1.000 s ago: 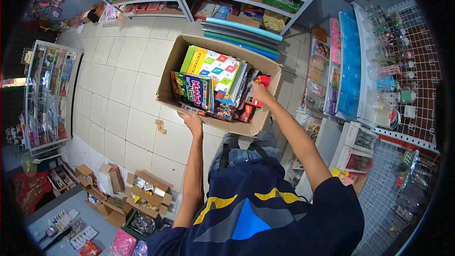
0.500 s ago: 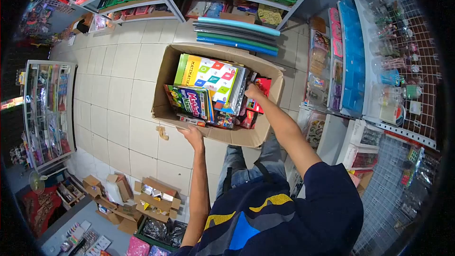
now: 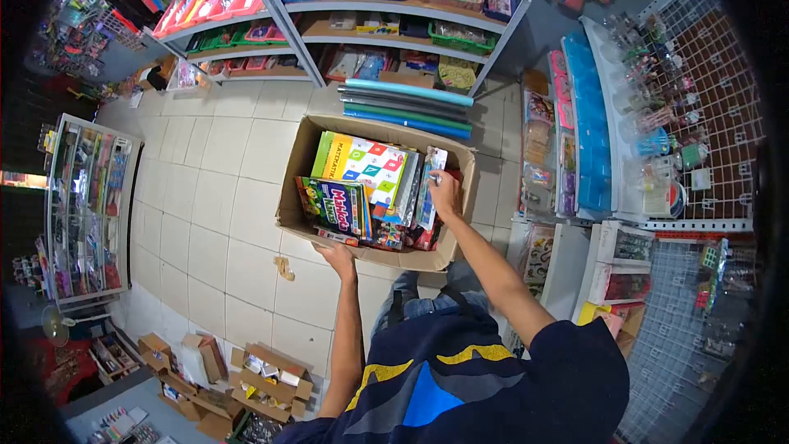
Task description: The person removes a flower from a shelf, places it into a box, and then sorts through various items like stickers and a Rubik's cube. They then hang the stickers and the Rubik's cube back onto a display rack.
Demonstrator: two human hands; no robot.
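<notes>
An open cardboard box (image 3: 297, 166) is in front of me, holding upright books and packets. A white book with coloured squares marked MATEMATIKA (image 3: 374, 166) leans at its back, and a purple and green book (image 3: 335, 202) stands nearer on the left. My left hand (image 3: 337, 260) grips the box at its near left side, with some fingers hidden beneath. Inside the right part of the box, my right hand (image 3: 445, 192) has its fingers closed on a slim blue-and-silver packet (image 3: 426, 209). Red packets lie partly hidden behind that hand.
Blue, green and black rolls (image 3: 407, 107) lie beyond the box, before a metal shelf (image 3: 394, 41). A glass display case (image 3: 90, 205) stands left. Blue bins (image 3: 598, 131) and wire racks line the right. Opened cartons (image 3: 267, 382) sit at lower left.
My right hand has drawn the slim packet up among the books at the box's right side. The view has tilted up, showing more shelf. My left hand stays on the box.
</notes>
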